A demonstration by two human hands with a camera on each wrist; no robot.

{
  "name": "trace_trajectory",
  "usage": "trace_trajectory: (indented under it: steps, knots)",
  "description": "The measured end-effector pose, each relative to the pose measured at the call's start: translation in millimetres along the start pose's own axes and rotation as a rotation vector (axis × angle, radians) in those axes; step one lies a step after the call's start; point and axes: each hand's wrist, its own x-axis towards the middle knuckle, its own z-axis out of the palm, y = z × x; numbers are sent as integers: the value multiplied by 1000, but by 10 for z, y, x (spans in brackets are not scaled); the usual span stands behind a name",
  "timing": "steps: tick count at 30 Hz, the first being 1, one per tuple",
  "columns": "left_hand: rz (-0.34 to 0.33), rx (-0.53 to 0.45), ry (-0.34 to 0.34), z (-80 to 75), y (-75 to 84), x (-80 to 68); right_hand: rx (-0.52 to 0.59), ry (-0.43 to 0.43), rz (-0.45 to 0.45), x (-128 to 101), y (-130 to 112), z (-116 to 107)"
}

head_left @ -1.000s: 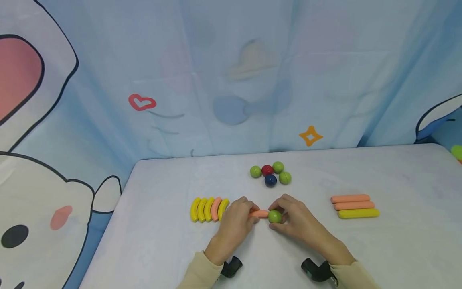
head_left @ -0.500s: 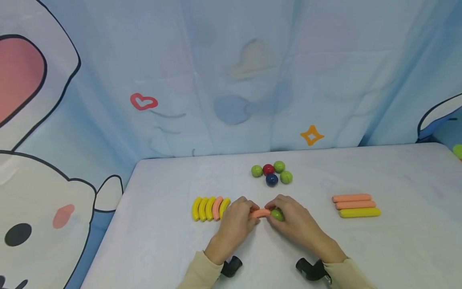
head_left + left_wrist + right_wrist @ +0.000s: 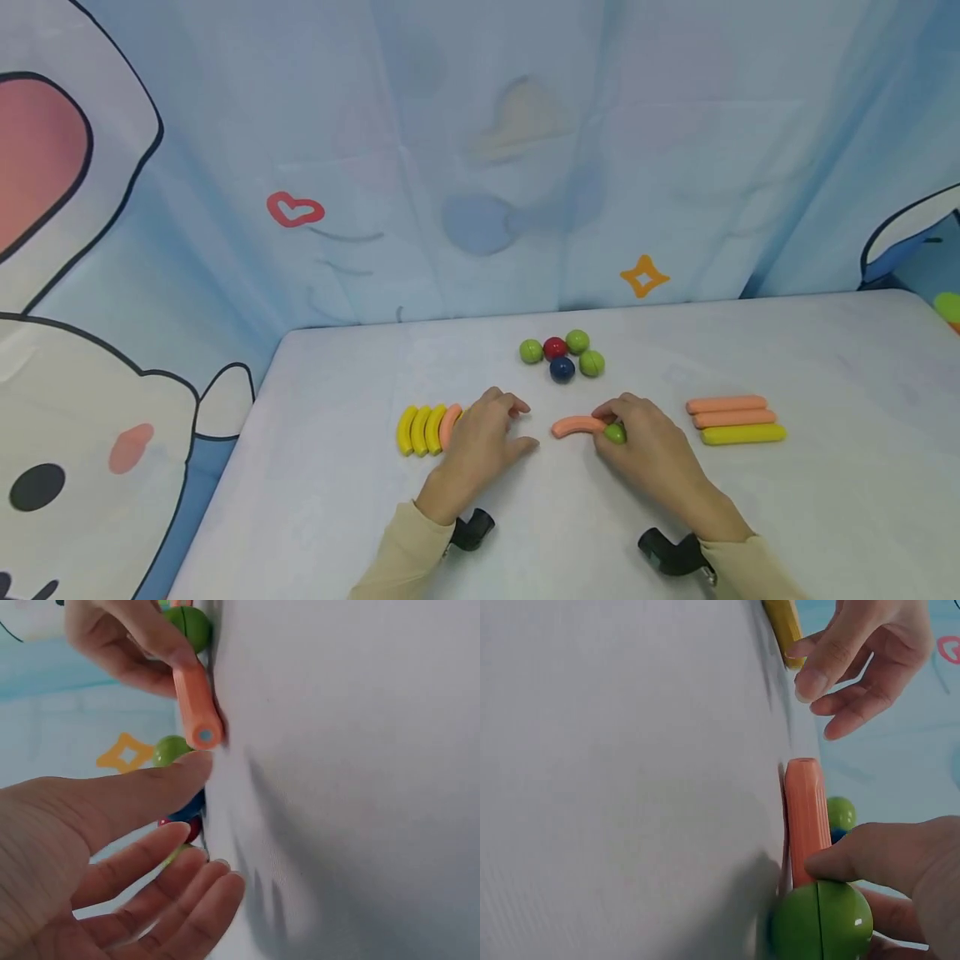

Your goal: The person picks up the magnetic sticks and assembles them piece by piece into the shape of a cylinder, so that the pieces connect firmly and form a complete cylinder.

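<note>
My right hand [image 3: 654,446] pinches a curved orange stick [image 3: 573,426] near its right end, where a green ball [image 3: 615,432] sits end to end with it. In the right wrist view the thumb lies on the orange stick just beside the green ball [image 3: 821,922], which has a seam round it. The stick's free end points left; in the left wrist view that end face [image 3: 205,736] shows a small grey-blue dot. My left hand [image 3: 480,446] is spread apart from the stick, thumb and fingers holding nothing. It partly hides a row of curved yellow and orange sticks [image 3: 420,430].
Behind the hands lies a cluster of balls: several green ones [image 3: 592,363], a red one [image 3: 555,348] and a dark blue one [image 3: 562,370]. To the right, two straight orange sticks [image 3: 726,404] and a yellow one [image 3: 742,434] lie side by side on the white table [image 3: 862,500].
My left hand has let go of the curved orange stick and moved slightly left. My right hand has shifted right, taking the stick and green ball along, now joined end to end.
</note>
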Motion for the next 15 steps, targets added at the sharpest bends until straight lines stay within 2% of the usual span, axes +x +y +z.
trace_trajectory:
  steps: [5,8,12,15]
  knots:
    - [57,17,-23,11,28,151,-2,25,42,4,119,-93]
    - [138,72,-37,24,63,250,5,27,56,4,181,-127]
    - [254,162,-17,30,134,402,27,21,60,-4,246,-141]
    - [304,232,-5,44,187,517,36,21,64,-22,269,-132]
